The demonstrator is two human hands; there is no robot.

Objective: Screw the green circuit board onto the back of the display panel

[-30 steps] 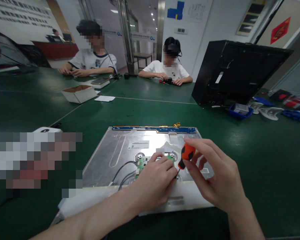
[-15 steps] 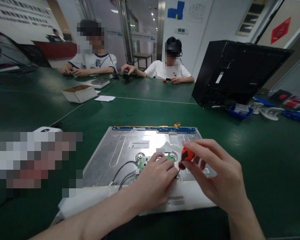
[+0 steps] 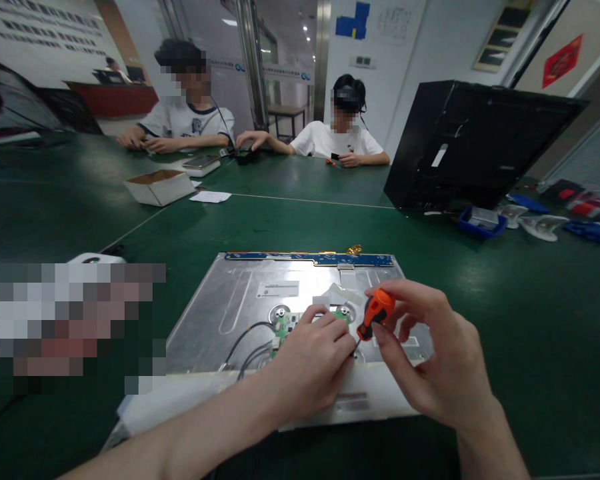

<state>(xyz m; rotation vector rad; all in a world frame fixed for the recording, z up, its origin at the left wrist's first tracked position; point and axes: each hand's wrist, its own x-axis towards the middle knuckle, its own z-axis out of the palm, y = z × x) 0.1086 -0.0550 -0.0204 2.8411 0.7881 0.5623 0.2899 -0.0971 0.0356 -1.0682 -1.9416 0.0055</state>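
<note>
The right hand (image 3: 437,353) is pinching a stubby orange-and-black screwdriver (image 3: 377,311) over a silver metal panel (image 3: 197,333), while the half-curled left hand (image 3: 310,360), its grip hidden, is partly covering a green circuit board (image 3: 286,324).

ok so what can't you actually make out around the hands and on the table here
All in the head view:
Screwdriver: its tip is lost from sight at the left hand.
Left hand: whether its fingertips grip anything, hidden by the hand itself.
Green circuit board: much of it covered by the left hand.
White label: print too small to read.
Black casing: far side turned away from the camera.
</note>
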